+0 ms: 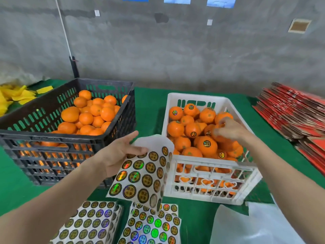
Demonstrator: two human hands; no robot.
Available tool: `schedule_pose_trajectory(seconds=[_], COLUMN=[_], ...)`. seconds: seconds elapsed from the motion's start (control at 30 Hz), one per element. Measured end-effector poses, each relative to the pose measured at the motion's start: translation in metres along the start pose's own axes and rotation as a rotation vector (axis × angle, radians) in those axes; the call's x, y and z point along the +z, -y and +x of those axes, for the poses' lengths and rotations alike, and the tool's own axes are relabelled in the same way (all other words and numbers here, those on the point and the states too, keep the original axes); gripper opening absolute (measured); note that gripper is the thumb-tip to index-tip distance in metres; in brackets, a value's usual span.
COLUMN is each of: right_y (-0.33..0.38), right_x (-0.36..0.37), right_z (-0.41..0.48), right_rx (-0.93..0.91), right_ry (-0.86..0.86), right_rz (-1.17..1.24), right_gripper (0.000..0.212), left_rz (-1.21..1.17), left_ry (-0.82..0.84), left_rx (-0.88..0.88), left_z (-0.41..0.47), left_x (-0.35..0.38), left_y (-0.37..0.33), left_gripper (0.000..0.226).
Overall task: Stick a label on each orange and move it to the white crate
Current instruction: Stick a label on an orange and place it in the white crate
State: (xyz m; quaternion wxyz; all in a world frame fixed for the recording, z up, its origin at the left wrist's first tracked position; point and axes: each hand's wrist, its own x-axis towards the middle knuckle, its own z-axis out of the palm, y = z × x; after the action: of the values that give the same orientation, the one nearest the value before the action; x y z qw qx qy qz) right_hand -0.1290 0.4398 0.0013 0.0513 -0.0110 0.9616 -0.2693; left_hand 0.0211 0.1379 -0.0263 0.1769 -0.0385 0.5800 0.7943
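Pinching glossy label sheet [146,175] in left hand [116,154], right hand [228,132] curled on round orange [221,138], slatted white crate [211,189]

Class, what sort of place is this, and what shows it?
Probably a fruit-packing workshop: a black crate of plain oranges, a white crate of labelled ones, label sheets on the table, flattened red cartons stacked nearby.

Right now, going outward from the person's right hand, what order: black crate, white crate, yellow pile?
1. White crate: right hand reaches into it.
2. Black crate: to the left.
3. Yellow pile: far left, beyond the black crate.
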Motion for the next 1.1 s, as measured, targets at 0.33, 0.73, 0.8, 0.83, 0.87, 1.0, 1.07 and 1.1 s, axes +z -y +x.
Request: schedule_pose_trajectory(seconds=[0.33, 0.73, 0.8, 0.83, 0.87, 1.0, 1.07, 1.1], right_y=[-0.006, 0.04, 0.052, 0.056, 0.058, 0.064, 0.066, 0.067], right_x=[-0.012, -0.007, 0.007, 0.015, 0.023, 0.043, 0.054, 0.059], right_z=[-0.019, -0.073, -0.092, -0.097, -0.101, -0.108, -0.112, -0.114], right_rx=[-0.038, -0.722, -0.815, -0.819, -0.811, -0.836, -0.866, -0.867], right_ry=[0.516, -0.094, 0.011, 0.015, -0.016, -0.184, -0.259, -0.288], right_rz=[-0.624, 0.324, 0.352, 0.313, 0.284, 0.29, 0.276, 0.275], right_gripper=[0.041, 0.02, 0.012, 0.009, 0.013, 0.008, 0.003, 0.002], left_rz=[-0.031, -0.023, -0.023, -0.029, -0.038, -0.1, -0.105, -0.104], left_ry=[0.094, 0.187, 0.19, 0.19, 0.186, 0.135, 0.119, 0.11], left_rx=[-0.144, -0.103, -0.088, -0.076, -0.064, -0.054, -0.059, -0.065], left_z=[0.009, 0.016, 0.015, 0.014, 0.013, 0.007, 0.003, 0.001], left_x=[0.016, 0.04, 0.04, 0.039, 0.038, 0.028, 0.023, 0.021], left_y=[-0.006, -0.007, -0.007, -0.007, -0.006, 0.001, 0.004, 0.005], left_gripper=[0.071, 0.067, 0.067, 0.062, 0.056, 0.039, 0.041, 0.042])
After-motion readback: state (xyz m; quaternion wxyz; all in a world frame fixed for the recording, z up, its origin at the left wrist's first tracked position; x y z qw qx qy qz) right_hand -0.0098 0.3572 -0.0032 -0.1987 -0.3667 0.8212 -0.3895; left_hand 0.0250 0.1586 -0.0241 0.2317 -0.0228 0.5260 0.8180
